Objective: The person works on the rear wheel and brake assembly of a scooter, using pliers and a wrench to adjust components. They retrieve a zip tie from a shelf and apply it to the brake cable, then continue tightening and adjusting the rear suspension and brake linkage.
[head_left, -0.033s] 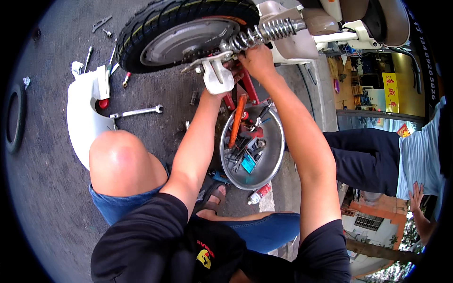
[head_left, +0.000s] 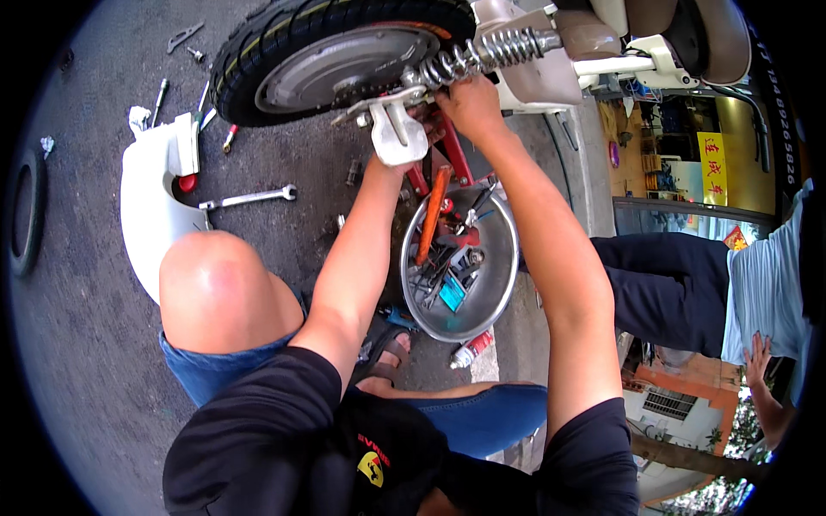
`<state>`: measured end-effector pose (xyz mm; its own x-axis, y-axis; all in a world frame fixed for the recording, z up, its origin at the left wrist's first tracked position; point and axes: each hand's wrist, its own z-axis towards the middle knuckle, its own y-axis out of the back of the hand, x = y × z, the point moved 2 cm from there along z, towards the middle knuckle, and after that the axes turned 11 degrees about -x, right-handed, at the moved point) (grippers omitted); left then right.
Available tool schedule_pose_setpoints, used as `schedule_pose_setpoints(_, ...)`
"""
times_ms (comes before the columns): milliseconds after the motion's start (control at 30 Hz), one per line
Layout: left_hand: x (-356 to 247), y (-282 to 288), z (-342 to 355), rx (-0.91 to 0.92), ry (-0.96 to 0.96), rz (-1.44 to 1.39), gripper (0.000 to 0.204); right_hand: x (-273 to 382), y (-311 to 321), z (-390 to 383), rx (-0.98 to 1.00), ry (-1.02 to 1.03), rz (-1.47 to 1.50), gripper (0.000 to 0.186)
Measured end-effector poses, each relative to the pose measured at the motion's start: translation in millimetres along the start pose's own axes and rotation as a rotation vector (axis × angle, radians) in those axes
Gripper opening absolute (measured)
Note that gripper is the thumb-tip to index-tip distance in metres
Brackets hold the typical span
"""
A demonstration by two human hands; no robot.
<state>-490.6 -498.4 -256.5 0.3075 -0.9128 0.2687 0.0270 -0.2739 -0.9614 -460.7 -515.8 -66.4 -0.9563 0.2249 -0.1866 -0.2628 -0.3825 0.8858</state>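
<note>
**Change of state.** Compared with the preceding picture, no part has moved: both hands are in the same place at the lower mount of the rear shock absorber (head_left: 482,53), and the wheel and the tools lie as before. The work at the mount is judged to be in hand, not finished.

**Hands.**
- The right hand (head_left: 469,103) is closed narrowly around the fitting at the lower end of the coil spring, next to the rear tyre (head_left: 258,43) and the hub motor (head_left: 344,73).
- The left hand (head_left: 423,116) is mostly hidden behind a white bracket (head_left: 397,133). It touches the same mount. Whether its fingers are open or clamped cannot be told.

**Position of the work piece.** The shock mount sits between the wheel hub and the red stand frame (head_left: 454,155), above the basin.

**Containers.**
- A round metal basin (head_left: 509,258) stands on the asphalt under the forearms. It holds an orange-handled tool (head_left: 433,215), which leans over the far rim, a blue flat item (head_left: 451,292), and mixed small hand tools and parts too cluttered to name.
- A red-and-white spray can (head_left: 471,348) lies just beside the basin, outside it.

**Surroundings.** A combination wrench (head_left: 249,198) lies on the ground near a detached white fender panel (head_left: 146,206). Another person stands at the right; the dark trousers (head_left: 671,284) are well apart from the work.
</note>
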Motion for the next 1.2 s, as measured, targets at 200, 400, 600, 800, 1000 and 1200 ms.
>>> schedule_pose_setpoints(200, 8.3, -26.6, -15.6, 0.055, -0.042, 0.027, 0.069, -18.8, -19.4, -11.9, -0.028, -0.080, 0.055, 0.031)
schedule_pose_setpoints(400, 10.0, -32.2, -16.9, 0.042, -0.060, 0.073, 0.068, -34.3, -21.9, -4.5, 0.167, -0.320, 0.351, 0.032)
schedule_pose_setpoints(600, 8.5, -21.6, -5.9, 0.089, -0.044, 0.119, 0.054, -30.4, -8.8, -1.5, 0.187, -0.231, 0.456, 0.024)
schedule_pose_setpoints(800, -1.7, -14.0, -8.5, 0.029, -0.081, 0.117, 0.057, -27.8, -2.2, 17.6, 0.517, -0.352, 0.304, 0.025)
schedule_pose_setpoints(1000, 9.3, -23.7, -10.1, 0.197, 0.002, -0.003, 0.063, -53.6, -16.3, 13.0, 0.557, -0.062, -0.024, 0.031)
schedule_pose_setpoints(1200, 11.4, -28.2, -15.4, 0.101, -0.030, 0.065, 0.067, -46.6, -10.1, 8.7, 0.377, -0.082, 0.003, 0.043)
